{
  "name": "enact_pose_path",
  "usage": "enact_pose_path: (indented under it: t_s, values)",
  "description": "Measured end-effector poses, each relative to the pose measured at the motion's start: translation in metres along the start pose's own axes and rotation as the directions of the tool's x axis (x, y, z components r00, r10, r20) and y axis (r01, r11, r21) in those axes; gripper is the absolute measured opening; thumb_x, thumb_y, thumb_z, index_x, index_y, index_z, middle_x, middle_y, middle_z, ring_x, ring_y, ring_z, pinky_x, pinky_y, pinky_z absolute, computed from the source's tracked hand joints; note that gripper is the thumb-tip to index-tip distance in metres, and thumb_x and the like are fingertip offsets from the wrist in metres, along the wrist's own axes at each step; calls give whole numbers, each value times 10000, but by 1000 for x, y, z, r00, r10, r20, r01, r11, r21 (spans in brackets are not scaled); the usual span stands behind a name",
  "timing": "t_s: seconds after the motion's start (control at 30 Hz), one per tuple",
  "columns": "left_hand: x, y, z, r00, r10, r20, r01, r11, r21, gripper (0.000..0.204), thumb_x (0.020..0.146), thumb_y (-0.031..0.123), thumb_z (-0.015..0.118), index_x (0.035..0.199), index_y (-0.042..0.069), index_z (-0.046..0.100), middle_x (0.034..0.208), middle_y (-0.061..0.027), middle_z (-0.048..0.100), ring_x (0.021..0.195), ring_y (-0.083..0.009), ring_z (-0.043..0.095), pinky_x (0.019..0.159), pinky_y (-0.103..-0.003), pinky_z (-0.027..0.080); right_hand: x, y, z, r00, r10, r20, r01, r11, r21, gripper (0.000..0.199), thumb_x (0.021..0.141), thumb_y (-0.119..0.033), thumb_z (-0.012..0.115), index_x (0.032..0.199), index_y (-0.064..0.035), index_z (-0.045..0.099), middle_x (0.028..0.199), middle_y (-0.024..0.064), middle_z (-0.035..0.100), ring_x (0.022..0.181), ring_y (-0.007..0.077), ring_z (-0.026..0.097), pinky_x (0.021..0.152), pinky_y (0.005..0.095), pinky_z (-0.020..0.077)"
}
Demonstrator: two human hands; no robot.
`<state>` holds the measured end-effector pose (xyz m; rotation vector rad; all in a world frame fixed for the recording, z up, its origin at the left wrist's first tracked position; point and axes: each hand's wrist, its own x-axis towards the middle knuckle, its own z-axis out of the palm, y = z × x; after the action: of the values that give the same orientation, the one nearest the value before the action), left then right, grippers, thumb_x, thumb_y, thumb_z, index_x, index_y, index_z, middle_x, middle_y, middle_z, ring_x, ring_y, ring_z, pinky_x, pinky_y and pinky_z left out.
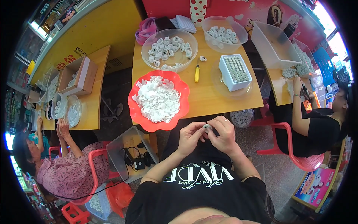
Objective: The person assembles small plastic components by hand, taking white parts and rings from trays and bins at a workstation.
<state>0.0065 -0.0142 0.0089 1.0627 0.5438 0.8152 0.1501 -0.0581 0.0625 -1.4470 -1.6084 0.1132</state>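
Observation:
Just off the table's near edge, above my lap, both hands meet on one small, round, pale green-and-white part with a dark centre [207, 128]. My left hand [191, 137] pinches it from one side with thumb and forefinger. The fingertips of my right hand [224, 135] close on it from the other side. The fingers cover much of it, so its exact kind does not show. Nearest on the table is a red scalloped bowl [133, 114] heaped with flat white pieces [158, 99]. A yellow-handled screwdriver [197, 74] lies beyond, beside a loose white part [202, 58].
Two clear bowls [144, 56] [244, 37] of small white parts stand farther back. A white box [229, 85] holds rows of round parts. People sit at side tables, one on a red chair [283, 134] at right. A clear bin [118, 149] with cables stands left of my lap.

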Motion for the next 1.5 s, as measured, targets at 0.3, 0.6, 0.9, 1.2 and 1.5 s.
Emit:
enact_pose_path:
  t_s: [0.3,0.6,0.9,1.2,1.5]
  values:
    - [-4,2,2,992,113,-59,-99,974,203,145,898,14,607,1032,-1,661,903,-67,663,689,-99,648,516,-187,485,-4,-1,3,999,-36,-32,35,999,-24,216,636,57,679,834,-4,617,721,102,574,656,269,582,583,360,467]
    - [-6,7,2,980,199,-24,-189,954,231,155,889,-11,604,1031,-6,666,872,-69,645,697,-114,658,516,-188,489,-3,-8,2,997,-49,-56,49,999,10,229,635,99,659,836,3,609,716,102,569,646,271,573,571,350,465]
    - [-6,11,1,969,248,18,-242,925,295,149,877,-33,600,1000,-7,681,848,-85,649,655,-115,658,470,-187,476,-7,-13,5,997,-22,-78,23,1000,15,221,611,128,630,774,-9,571,674,106,516,616,278,539,538,369,435]
    - [-3,5,-2,960,280,16,-270,908,319,131,873,-31,605,980,-13,679,826,-81,648,642,-114,657,447,-189,467,-9,-10,15,989,27,-148,-19,998,55,219,598,148,611,707,-18,520,641,104,492,586,278,514,514,363,407]
    - [-6,-4,1,997,-44,-57,41,997,-63,161,901,11,595,1045,-28,654,889,-86,678,656,-120,658,475,-186,485,-12,0,5,943,331,15,-316,883,347,198,701,123,644,851,11,578,742,74,569,662,159,603,589,262,470]
